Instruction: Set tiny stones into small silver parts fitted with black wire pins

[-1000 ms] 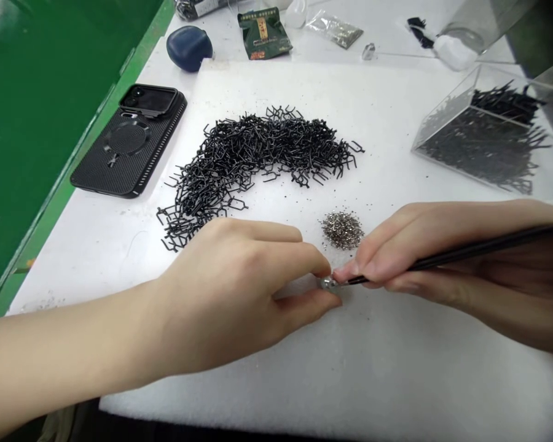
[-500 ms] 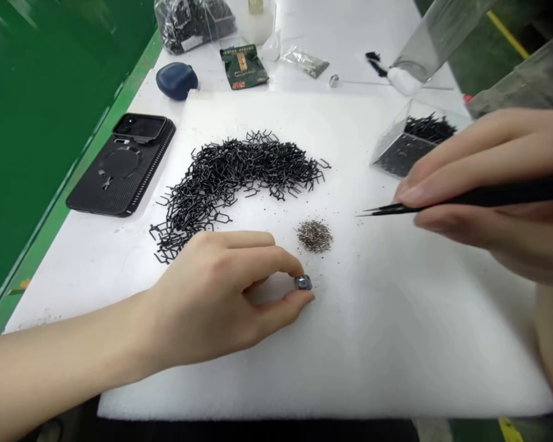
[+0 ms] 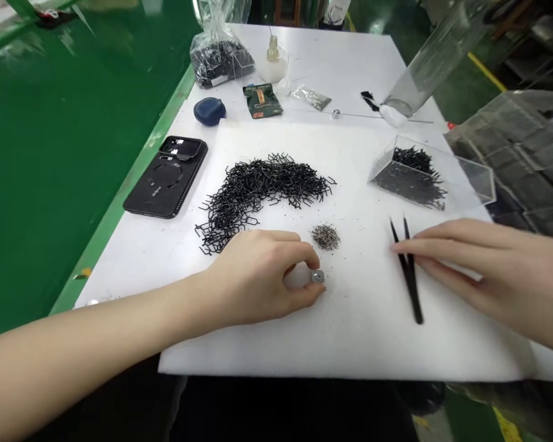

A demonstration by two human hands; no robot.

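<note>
My left hand pinches a small grey metal piece between thumb and fingertips, just above the white foam sheet. Close by lie a small heap of silvery grains and a curved pile of bent black wire pieces. My right hand rests at the right, its fingertips at a pair of black tweezers. The tweezers lie on the foam, and that hand does not appear to grip them.
A clear acrylic box holding black wire pieces stands at the foam's far right. A phone in a black case lies to the left. Beyond are a bag of black pieces, a blue pouch and a green packet.
My right hand has let go of the tweezers, which now lie on the foam. The view has tilted up and back, showing more of the table. My left hand still pinches the metal piece.
</note>
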